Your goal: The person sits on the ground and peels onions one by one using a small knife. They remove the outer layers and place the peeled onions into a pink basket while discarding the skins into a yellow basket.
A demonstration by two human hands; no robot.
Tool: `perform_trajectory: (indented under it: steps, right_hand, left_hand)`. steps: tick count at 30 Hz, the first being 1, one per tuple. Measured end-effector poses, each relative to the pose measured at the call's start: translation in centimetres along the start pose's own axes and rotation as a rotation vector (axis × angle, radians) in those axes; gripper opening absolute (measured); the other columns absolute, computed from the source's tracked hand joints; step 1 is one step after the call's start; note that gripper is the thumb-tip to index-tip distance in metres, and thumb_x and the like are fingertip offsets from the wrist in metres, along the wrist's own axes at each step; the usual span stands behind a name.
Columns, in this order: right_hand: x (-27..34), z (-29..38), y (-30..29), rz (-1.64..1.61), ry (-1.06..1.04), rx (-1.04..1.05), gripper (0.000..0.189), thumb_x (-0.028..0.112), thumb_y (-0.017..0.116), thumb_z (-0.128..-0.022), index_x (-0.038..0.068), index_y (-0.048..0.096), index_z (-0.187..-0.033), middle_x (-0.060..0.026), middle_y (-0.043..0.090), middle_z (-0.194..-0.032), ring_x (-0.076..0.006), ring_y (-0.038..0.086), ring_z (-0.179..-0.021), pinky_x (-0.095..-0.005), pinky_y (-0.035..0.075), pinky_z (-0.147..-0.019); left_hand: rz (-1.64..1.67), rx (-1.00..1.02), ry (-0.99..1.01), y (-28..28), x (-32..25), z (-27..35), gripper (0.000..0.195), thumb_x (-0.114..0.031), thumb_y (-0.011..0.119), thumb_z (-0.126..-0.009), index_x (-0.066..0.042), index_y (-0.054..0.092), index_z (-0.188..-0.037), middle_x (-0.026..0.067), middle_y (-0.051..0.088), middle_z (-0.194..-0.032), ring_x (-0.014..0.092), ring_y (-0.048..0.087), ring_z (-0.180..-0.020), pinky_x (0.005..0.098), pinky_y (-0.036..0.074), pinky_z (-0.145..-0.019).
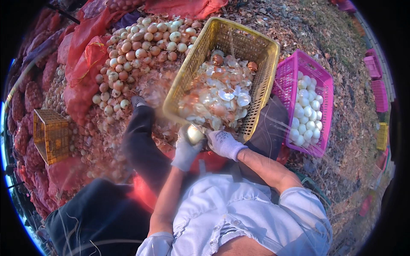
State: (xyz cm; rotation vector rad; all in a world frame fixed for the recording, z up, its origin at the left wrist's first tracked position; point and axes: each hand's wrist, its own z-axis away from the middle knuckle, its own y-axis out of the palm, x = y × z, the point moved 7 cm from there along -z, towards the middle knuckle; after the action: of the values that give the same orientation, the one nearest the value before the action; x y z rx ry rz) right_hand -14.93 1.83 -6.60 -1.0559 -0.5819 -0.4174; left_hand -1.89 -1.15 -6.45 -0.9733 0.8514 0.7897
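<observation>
My left hand (187,148), in a pale knit glove, grips a partly peeled onion (194,134) at the near edge of a yellow plastic crate (272,48). Close beside it, my right hand (224,143), gloved too, is closed around what looks like a small knife (201,128). Only a short part of its blade shows against the onion; its handle is hidden. Loose onion skins (221,92) and a few onion pieces fill much of the crate, which leans between my legs.
Peeled white onions (307,110) sit in a pink crate (327,96) at my right. Unpeeled onions (131,54) lie heaped ahead on the left, beside red mesh sacks (85,76). An orange-yellow crate (53,137) stands farther left. Dark cloth (99,217) shows at lower left.
</observation>
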Motion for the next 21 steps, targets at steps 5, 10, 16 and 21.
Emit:
perform_trajectory:
  steps: [5, 10, 16, 21]
  right_hand:
    - [0.1, 0.3, -0.1, 0.044, 0.06, -0.029, 0.019, 0.016, 0.05, -0.085, 0.002, 0.055, -0.096, -0.0223, 0.065, -0.082, -0.0376, 0.065, -0.08, -0.0485, 0.051, -0.069]
    - [0.5, 0.4, 0.7, 0.082, 0.044, -0.045, 0.017, 0.013, 0.049, -0.085, 0.003, 0.056, -0.096, -0.0215, 0.066, -0.086, -0.0361, 0.066, -0.08, -0.0469, 0.051, -0.07]
    - [-1.8, 3.2, 0.7, 0.056, 0.165, 0.003, 0.02, 0.015, 0.053, -0.084, 0.003, 0.055, -0.099, -0.0231, 0.065, -0.088, -0.0387, 0.064, -0.084, -0.0482, 0.049, -0.073]
    - [-6.7, 4.2, -0.5, -0.372, 0.351, -0.155, 0.017, 0.02, 0.052, -0.092, 0.005, 0.054, -0.101, -0.0106, 0.061, -0.068, -0.0219, 0.061, -0.054, -0.0356, 0.048, -0.048]
  left_hand:
    - [-0.088, -0.035, 0.066, 0.4, -0.3, 0.4, 0.069, -0.015, 0.076, -0.072, -0.004, 0.039, -0.129, 0.019, 0.058, -0.113, 0.029, 0.062, -0.098, 0.0382, 0.051, -0.083]
    - [-0.098, -0.043, 0.077, 0.6, 0.6, 0.5, 0.067, -0.008, 0.073, -0.075, -0.003, 0.038, -0.132, 0.014, 0.061, -0.111, 0.018, 0.062, -0.096, 0.0317, 0.053, -0.081]
    - [0.165, 0.038, -0.068, -0.1, -1.3, 1.0, 0.057, -0.005, 0.066, -0.082, -0.005, 0.037, -0.131, 0.0145, 0.057, -0.114, 0.017, 0.063, -0.094, 0.0314, 0.057, -0.076]
    - [0.64, -0.103, -0.117, -0.5, 2.5, 0.2, 0.05, -0.011, 0.065, -0.085, -0.007, 0.04, -0.128, 0.009, 0.056, -0.111, 0.015, 0.059, -0.093, 0.0282, 0.054, -0.076]
